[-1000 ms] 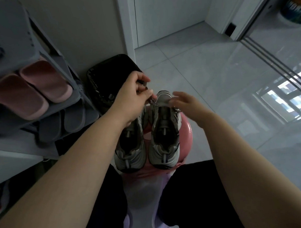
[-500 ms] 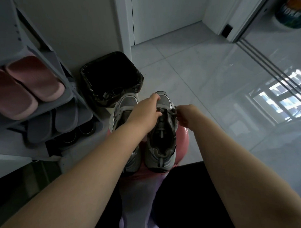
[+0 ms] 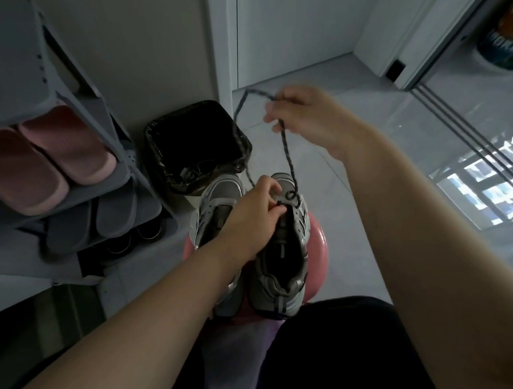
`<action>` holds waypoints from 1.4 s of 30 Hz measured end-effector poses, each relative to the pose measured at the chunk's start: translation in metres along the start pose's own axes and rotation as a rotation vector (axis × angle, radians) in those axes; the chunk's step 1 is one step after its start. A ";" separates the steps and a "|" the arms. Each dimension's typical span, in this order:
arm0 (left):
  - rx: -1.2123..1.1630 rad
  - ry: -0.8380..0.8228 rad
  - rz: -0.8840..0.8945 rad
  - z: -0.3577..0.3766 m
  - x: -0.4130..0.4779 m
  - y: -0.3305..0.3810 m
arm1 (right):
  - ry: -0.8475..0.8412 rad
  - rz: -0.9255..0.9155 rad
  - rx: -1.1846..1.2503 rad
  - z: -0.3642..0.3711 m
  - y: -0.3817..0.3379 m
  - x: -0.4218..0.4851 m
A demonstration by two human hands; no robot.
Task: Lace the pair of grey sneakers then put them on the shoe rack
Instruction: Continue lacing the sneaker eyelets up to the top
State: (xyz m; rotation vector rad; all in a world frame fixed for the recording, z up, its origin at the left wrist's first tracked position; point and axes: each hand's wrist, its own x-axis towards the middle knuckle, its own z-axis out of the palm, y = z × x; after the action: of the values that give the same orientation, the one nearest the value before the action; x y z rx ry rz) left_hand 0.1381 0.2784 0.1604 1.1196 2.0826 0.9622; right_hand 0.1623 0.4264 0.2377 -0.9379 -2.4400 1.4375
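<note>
Two grey sneakers stand side by side on a pink stool [image 3: 316, 247], toes pointing away from me. My left hand [image 3: 250, 220] lies over the gap between them and pinches the tongue area of the right sneaker [image 3: 280, 251]; it hides part of the left sneaker [image 3: 217, 198]. My right hand [image 3: 308, 117] is raised above the shoes and grips a dark speckled lace [image 3: 287, 152]. The lace runs taut from the right sneaker's lower eyelets up to that hand, then loops back down to the left.
A grey shoe rack [image 3: 72, 119] stands at the left with pink slippers [image 3: 44, 161] on an upper shelf and grey slippers [image 3: 93, 223] below. A black-lined bin [image 3: 195, 144] sits just beyond the shoes. Glossy floor tiles stretch to the right; a sliding-door track [image 3: 462, 129] crosses them.
My right hand has risen from the right sneaker's eyelets, pulling the lace up and out. My left hand stays on the shoes.
</note>
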 end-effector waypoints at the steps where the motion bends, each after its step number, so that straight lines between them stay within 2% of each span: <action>1: -0.132 0.076 -0.048 -0.002 -0.002 0.004 | -0.026 0.015 -0.092 0.001 0.001 -0.008; 3: -0.448 0.234 -0.151 -0.007 -0.004 0.011 | -0.073 0.080 -0.267 0.010 0.017 -0.026; 5: -0.623 0.319 -0.209 -0.012 -0.007 0.015 | -0.094 0.142 -0.339 0.026 0.040 -0.042; 8: -0.740 0.346 -0.221 -0.018 -0.018 0.019 | -0.139 0.157 -0.378 0.046 0.068 -0.055; 12: -0.708 0.300 -0.194 -0.024 -0.036 0.025 | -0.122 0.120 -0.488 0.053 0.084 -0.053; 19: -0.460 0.198 -0.037 -0.059 -0.060 0.043 | -0.119 0.095 -0.501 0.056 0.090 -0.050; 22: -0.390 0.072 -0.100 -0.083 -0.064 0.040 | -0.114 0.063 -0.463 0.055 0.090 -0.053; 24: -0.263 -0.022 -0.154 -0.092 -0.064 0.032 | -0.101 0.064 -0.371 0.054 0.091 -0.058; 28: 0.077 -0.019 -0.188 -0.078 -0.054 0.012 | -0.074 0.165 -0.207 0.050 0.092 -0.071; 31: 0.341 -0.067 -0.136 -0.057 -0.042 0.005 | -0.081 0.201 -0.218 0.048 0.092 -0.074; 38: 0.598 -0.212 -0.062 -0.038 -0.025 -0.008 | -0.033 0.184 -0.166 0.051 0.096 -0.072; 42: 0.556 -0.087 -0.003 -0.040 -0.022 -0.007 | -0.063 0.195 -0.143 0.053 0.102 -0.070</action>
State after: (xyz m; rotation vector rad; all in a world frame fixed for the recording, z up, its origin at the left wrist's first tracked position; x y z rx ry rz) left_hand 0.1157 0.2436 0.1810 1.3911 2.3432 0.3191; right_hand 0.2393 0.3815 0.1373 -1.2087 -2.5876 1.3846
